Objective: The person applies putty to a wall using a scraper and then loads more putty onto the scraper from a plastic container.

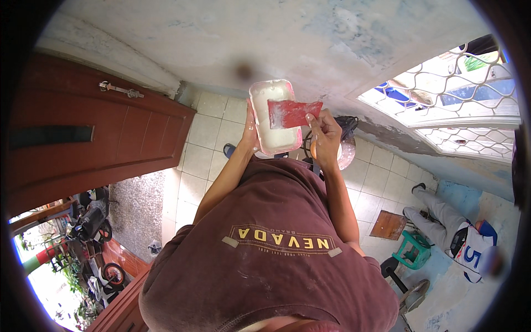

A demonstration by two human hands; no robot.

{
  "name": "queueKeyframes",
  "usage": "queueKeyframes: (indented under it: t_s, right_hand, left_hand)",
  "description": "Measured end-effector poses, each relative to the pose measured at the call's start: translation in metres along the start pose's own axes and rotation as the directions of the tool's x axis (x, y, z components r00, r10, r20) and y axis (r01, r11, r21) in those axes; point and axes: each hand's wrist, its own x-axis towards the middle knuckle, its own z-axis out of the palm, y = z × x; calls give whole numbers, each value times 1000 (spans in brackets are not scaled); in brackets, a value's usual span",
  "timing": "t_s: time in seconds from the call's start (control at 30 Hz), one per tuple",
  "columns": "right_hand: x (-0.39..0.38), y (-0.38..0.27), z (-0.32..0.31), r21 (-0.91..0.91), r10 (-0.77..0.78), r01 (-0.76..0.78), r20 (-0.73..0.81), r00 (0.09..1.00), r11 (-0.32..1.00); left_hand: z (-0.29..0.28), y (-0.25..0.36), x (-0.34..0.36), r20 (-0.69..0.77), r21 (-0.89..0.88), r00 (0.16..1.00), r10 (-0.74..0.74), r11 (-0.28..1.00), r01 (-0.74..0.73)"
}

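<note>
My left hand (250, 133) grips the long left side of a pinkish rectangular tray (262, 146) coated inside with white paste. Most of its fingers are hidden beneath and behind the tray. In my right hand (326, 131) is a flat red putty scraper (298, 113), pinched between thumb and fingers at its right end. The scraper's left part is smeared white and lies over the tray's opening; whether it touches the paste I cannot tell. White specks mark my fingers.
A patchy pale wall (221, 44) rises ahead, with a grilled window (442, 94) at right. A brown door (94, 133) stands at left. Tiled floor (207, 144) lies below. At right are a green plastic stool (412, 250) and another person (470, 246). Motorbikes (91, 218) stand outside.
</note>
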Motion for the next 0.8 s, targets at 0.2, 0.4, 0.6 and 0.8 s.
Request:
queueKeyframes:
  t_s: [0.2,0.4,0.6,0.8]
  right_hand:
    - [6,-17,8,77,81,-81,3,997,994]
    - [19,-18,-4,159,204,-211,58,977,965]
    - [28,-24,5,166,241,-243,30,970,956]
    - [31,-17,10,155,236,-236,20,972,959]
  left_hand:
    - [1,-1,-5,-36,58,999,31,998,-29]
    - [-6,-4,-8,-93,125,996,-2,992,13]
    - [-12,-10,-4,-88,100,996,-12,995,21]
    - [2,-5,-7,-100,96,995,-20,995,30]
